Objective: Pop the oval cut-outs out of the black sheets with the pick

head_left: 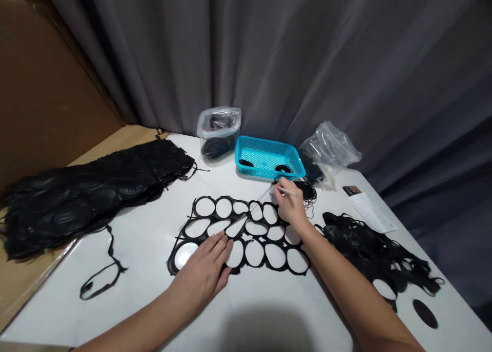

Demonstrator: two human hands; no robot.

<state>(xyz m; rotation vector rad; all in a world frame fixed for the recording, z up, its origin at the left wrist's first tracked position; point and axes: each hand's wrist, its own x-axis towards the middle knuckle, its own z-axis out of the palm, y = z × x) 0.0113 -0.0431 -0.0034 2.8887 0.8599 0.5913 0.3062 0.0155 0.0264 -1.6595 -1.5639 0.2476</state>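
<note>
A black sheet with rows of round openings [248, 234] lies flat on the white table [246, 316]. My left hand [205, 262] rests palm down over its lower left part, fingers stretched out. Beyond the sheet's upper right edge, my right hand [288, 201] is raised with its fingers pinched round a thin, pale tool [287, 190]; whether it is a needle or a hook cannot be made out. Thin dark threads run from these fingers down to the middle of the sheet. A tangle of black cord [307, 192] lies just behind my right hand.
A blue basket [265, 173] with black coils stands at the back, between two plastic bags [219, 131] [332, 144]. Stacked black material [92, 183] covers the left side. More black pieces [369, 254], a phone [351, 190] and paper [369, 211] lie right. A black strip [111, 275] is front left.
</note>
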